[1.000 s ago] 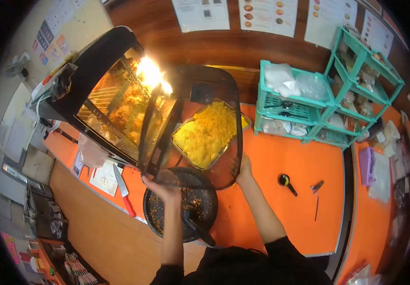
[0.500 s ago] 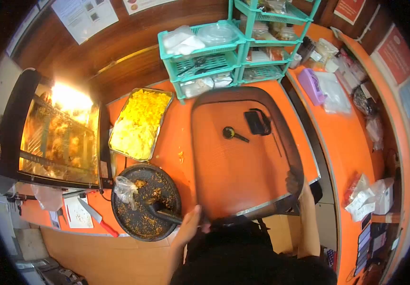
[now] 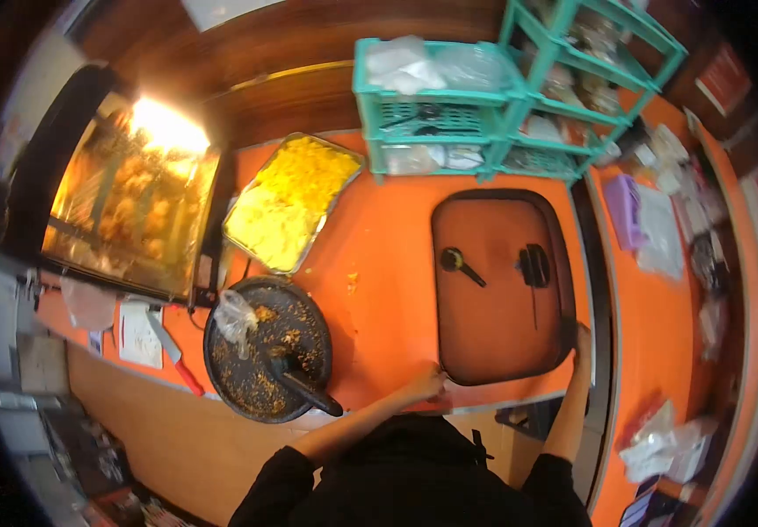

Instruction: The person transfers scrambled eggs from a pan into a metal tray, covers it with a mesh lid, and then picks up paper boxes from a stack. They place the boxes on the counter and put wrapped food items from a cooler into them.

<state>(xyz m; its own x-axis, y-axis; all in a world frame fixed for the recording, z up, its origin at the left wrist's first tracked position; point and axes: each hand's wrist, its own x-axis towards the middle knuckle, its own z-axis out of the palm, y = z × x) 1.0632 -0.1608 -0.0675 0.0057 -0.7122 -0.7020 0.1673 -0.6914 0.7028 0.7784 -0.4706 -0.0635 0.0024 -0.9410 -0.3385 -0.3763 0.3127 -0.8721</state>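
A dark see-through mesh food cover [image 3: 495, 329] with a black rim lies over part of the orange counter. Through its mesh show a dark round-headed utensil [image 3: 464, 265] and a black object [image 3: 534, 266] that I cannot identify. My left hand [image 3: 428, 385] is closed at the cover's near left corner. At the near right edge, my right hand [image 3: 582, 342] grips the rim, its fingers partly hidden. To the left sits a round black stone mortar [image 3: 238, 386] with a dark pestle [image 3: 304, 386], brown crumbs and a crumpled plastic bag [image 3: 237, 321] in it.
A metal tray of yellow food [image 3: 287, 202] stands behind the mortar. The lit glass display case [image 3: 133, 202] is at left, near a red-handled knife [image 3: 177, 356] on a white board [image 3: 139, 338]. Green shelves [image 3: 440, 110] stand at the back. An orange side counter [image 3: 651, 316] runs along the right.
The mesh cover has come down from a raised, nearer position onto the counter, over the two dark items. Both hands moved with it, and the view has shifted.
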